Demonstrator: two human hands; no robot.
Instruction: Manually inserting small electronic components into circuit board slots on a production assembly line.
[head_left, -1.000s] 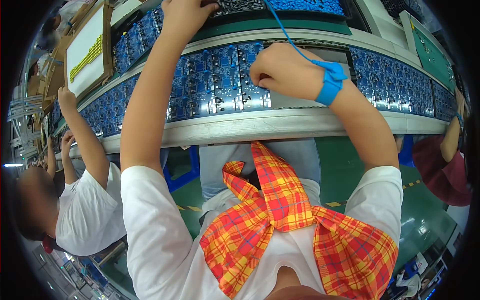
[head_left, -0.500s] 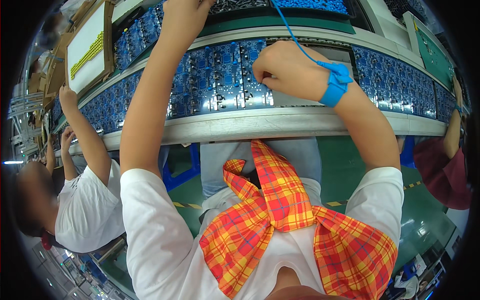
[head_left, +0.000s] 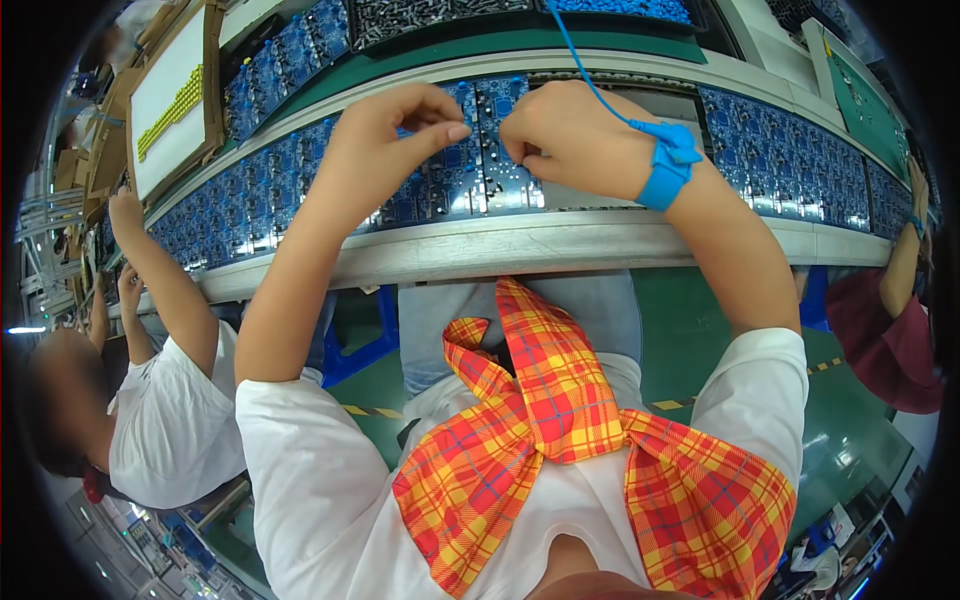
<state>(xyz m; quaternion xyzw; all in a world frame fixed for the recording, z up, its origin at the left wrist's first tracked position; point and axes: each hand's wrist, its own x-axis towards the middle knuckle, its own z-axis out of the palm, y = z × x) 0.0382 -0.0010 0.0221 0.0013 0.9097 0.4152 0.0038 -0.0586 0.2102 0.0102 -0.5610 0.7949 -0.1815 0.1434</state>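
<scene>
Over a row of blue circuit boards (head_left: 465,190) on the line, my left hand (head_left: 395,140) hangs with thumb and fingers drawn together. Whatever it pinches, if anything, is too small to tell. My right hand (head_left: 575,140) is just to the right, at the edge of a board, its fingers curled down and closed. Its fingertips hide what they may hold. A blue wrist strap (head_left: 668,175) with a coiled blue cord (head_left: 590,75) is round my right wrist. Small dark and silvery parts fill a black tray (head_left: 525,22) beyond my hands.
Beside that tray lie many small blue parts (head_left: 630,8). A metal rail (head_left: 480,245) runs along the near edge. More boards (head_left: 790,160) continue rightward. A white panel with yellow pieces (head_left: 165,130) stands at the left. Co-workers sit left (head_left: 185,430) and right (head_left: 880,340).
My left hand has come back from the parts trays, down and toward me, to above the boards beside my right hand. My right hand has barely moved.
</scene>
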